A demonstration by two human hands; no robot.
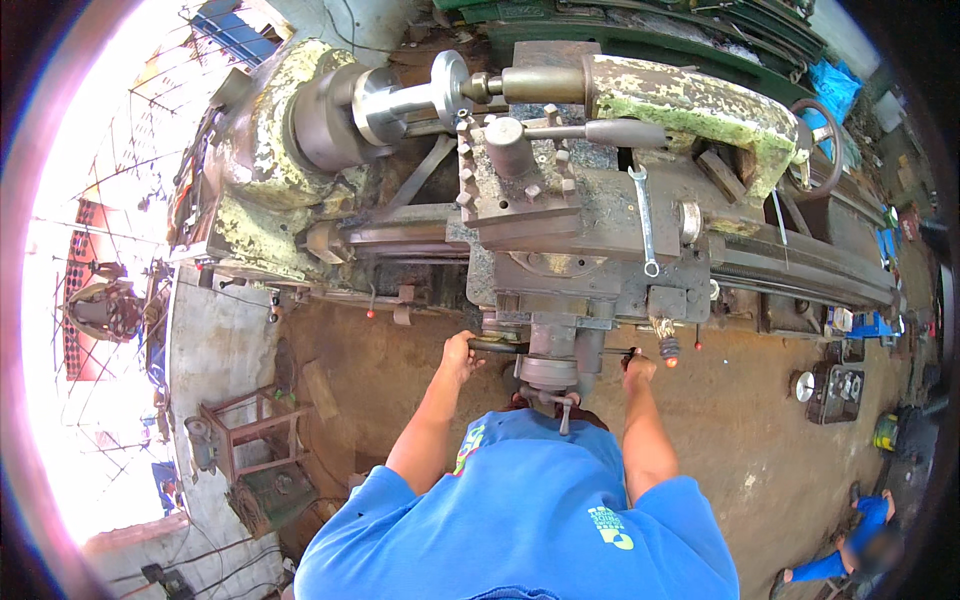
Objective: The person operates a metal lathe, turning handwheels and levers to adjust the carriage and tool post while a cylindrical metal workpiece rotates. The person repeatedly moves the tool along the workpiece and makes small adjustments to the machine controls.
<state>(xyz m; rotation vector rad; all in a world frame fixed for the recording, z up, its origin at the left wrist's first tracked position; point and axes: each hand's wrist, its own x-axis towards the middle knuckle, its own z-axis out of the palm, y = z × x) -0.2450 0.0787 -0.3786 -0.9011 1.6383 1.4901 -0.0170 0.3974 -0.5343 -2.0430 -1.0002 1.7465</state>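
Note:
I stand at a metal lathe. My left hand [460, 356] is closed round the end of a dark bar handle [498, 346] at the front of the carriage. On the other side, my right hand [637, 369] is closed on the end of a thin handle [614, 351], mostly covered by the fingers. Between my hands sits a round collar with a small crank [548, 398]. Beyond them, a shiny flanged workpiece [410, 100] is held between the chuck [325, 118] and the tailstock [690, 105]. The tool post [512, 155] stands just before the workpiece.
A combination wrench [644, 220] lies on the carriage, among metal chips. Red-tipped levers [671, 355] stick out in front. A wooden-framed stand [255, 430] is on the floor at left, a dark crate [838, 392] at right. Another person [845, 550] is at the lower right.

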